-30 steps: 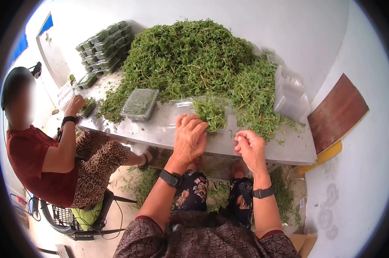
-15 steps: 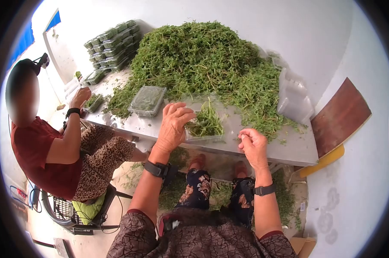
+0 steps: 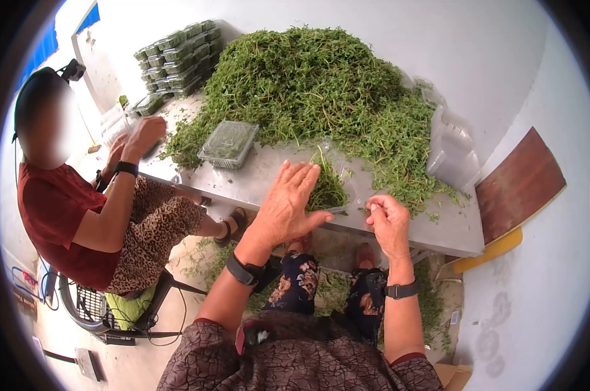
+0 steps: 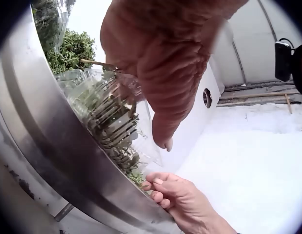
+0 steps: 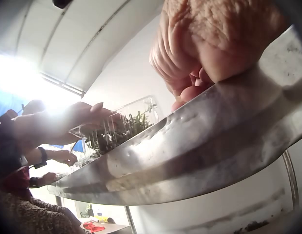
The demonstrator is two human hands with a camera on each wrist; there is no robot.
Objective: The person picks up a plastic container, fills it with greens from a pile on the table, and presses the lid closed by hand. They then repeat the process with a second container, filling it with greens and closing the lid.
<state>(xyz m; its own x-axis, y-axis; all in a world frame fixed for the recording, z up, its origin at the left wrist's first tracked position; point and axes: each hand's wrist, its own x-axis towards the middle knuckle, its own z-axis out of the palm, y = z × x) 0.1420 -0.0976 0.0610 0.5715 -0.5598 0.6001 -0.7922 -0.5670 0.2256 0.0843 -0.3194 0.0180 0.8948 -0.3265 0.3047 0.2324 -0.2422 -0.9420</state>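
Note:
My left hand (image 3: pixel 288 202) is spread over the near left side of an open clear plastic clamshell box, its fingers straight and thumb out to the right. Green leafy stems (image 3: pixel 327 189) fill the box, partly hidden by this hand in the head view; the box's ribbed wall (image 4: pixel 112 117) shows in the left wrist view. To the right, at the table's front edge, my right hand (image 3: pixel 391 225) has curled fingers with the thumb against the index finger. Nothing shows in its grip. Its fingertips are close to the box's near right corner.
A big heap of greens (image 3: pixel 308 81) covers the back of the metal table (image 3: pixel 269 186). A closed, filled box (image 3: pixel 230 143) lies left, stacked filled boxes (image 3: pixel 181 58) behind, nested empty boxes (image 3: pixel 452 153) right. Another person (image 3: pixel 80 195) sits at the left end.
My left hand first lifted left off the greens, baring the box, then came back over its left side with fingers straightened. My right hand kept its pose. The other person's hand rose.

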